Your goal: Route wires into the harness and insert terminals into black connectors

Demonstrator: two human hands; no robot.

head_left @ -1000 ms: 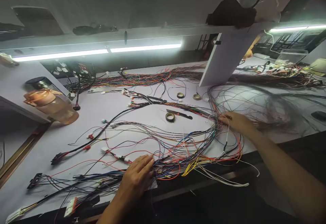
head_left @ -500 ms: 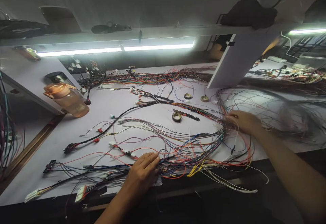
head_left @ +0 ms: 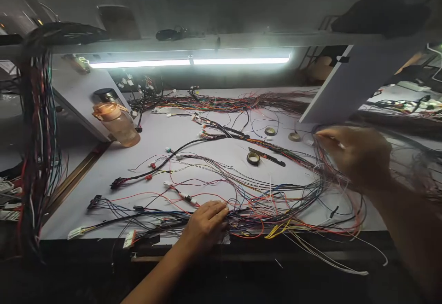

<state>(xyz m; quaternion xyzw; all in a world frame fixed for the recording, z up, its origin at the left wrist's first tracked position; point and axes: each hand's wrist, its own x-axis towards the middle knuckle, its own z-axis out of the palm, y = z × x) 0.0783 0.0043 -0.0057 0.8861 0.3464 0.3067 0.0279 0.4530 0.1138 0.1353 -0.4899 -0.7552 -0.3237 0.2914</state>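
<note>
A wiring harness [head_left: 293, 214] of many coloured wires lies along the front of the white table. My left hand [head_left: 207, 221] rests on its middle, fingers together and closed around the bundle; the wires beneath the palm are hidden. To the right, my right hand [head_left: 359, 154] is raised over the curving wires, smeared by motion, with thumb and forefinger pinched on wires. Left of my left hand lie a white connector [head_left: 130, 239] and a black connector [head_left: 94, 201] on wire ends. Yellow wire ends [head_left: 278, 230] stick out between the hands.
A black tape roll [head_left: 253, 162] lies beside a utility knife [head_left: 272, 158]. Two more tape rolls, one [head_left: 293, 137] nearer the divider panel [head_left: 341, 87], lie behind. A bottle [head_left: 117, 124] leans at left. More wires [head_left: 214, 104] run along the back; another bundle [head_left: 37, 147] hangs at left.
My right hand has risen and moved away from the table's front, now blurred, over the wires. My left hand stays on the harness. The view has turned left, showing the hanging bundle.
</note>
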